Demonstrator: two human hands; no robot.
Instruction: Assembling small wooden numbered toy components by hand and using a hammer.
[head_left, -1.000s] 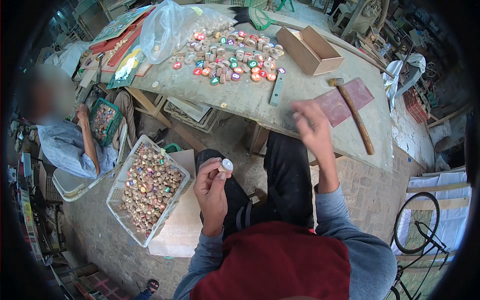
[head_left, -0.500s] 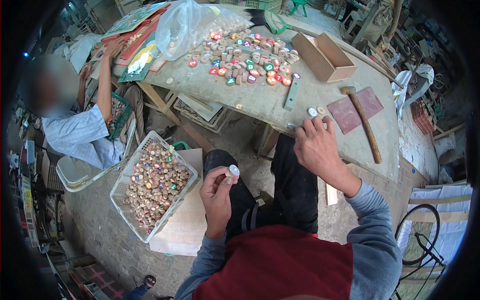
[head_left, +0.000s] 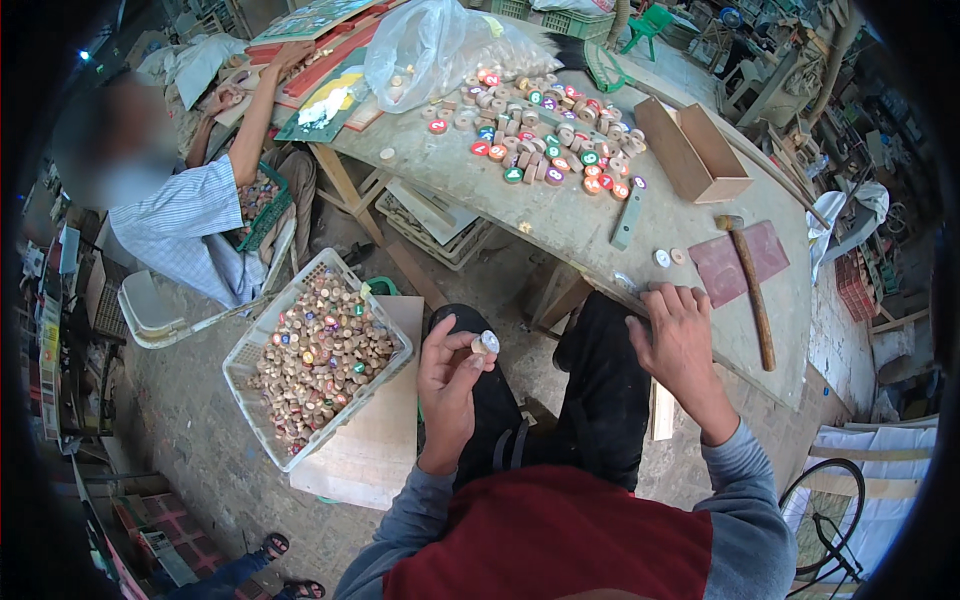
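In front of my lap, my left hand (head_left: pixel 448 395) pinches a small round wooden piece (head_left: pixel 486 343) with a pale, whitish top between thumb and fingers. My right hand (head_left: pixel 680 345) lies at the table's near edge, fingers bent but apart, nothing visible in it. Just beyond its fingertips lie a white-topped disc (head_left: pixel 661 258) and a plain wooden disc (head_left: pixel 678 256). A wooden-handled hammer (head_left: pixel 750 290) rests across a dark red sheet (head_left: pixel 720 268) to their right. Farther off, a grey-green bar (head_left: pixel 628 220) points toward many round pieces (head_left: pixel 545 140), several with coloured, numbered tops.
A white plastic crate (head_left: pixel 240 375) full of small wooden pieces stands at my left on a board (head_left: pixel 350 455). The table (head_left: pixel 450 190) also carries an open wooden box (head_left: pixel 690 150) and a clear plastic bag (head_left: pixel 430 50). A seated person (head_left: pixel 190 220) reaches over its left end.
My right hand has drawn back slightly from the white-topped disc toward the table edge. The left hand still holds its piece, its fingers a little more spread. The whole view has shifted.
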